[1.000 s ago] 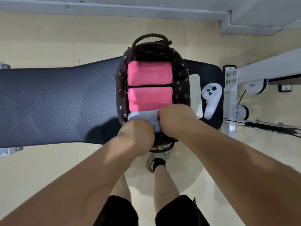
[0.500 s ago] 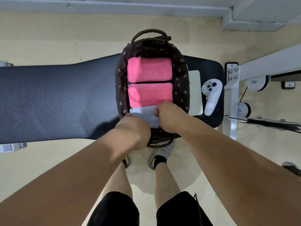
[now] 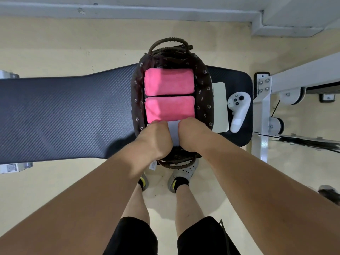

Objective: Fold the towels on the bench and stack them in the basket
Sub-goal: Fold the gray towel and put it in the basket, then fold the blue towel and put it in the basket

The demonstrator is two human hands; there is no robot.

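A dark brown basket with a flowered lining and rope handles stands across the black bench. Two folded pink towels lie side by side inside it, one at the far end and one in the middle. At the near end sits a folded white towel, mostly covered by my hands. My left hand and my right hand are both curled on the white towel, knuckles up, pressing it into the basket. A small label hangs under my left wrist.
A white game controller and a pale flat pad lie on the bench's right end beside the basket. A white metal frame stands at the right. My legs and shoes are on the cream floor below the bench.
My left hand has slid forward and right along the white towel, so both hands now sit close together and cover more of it. The view has shifted slightly.
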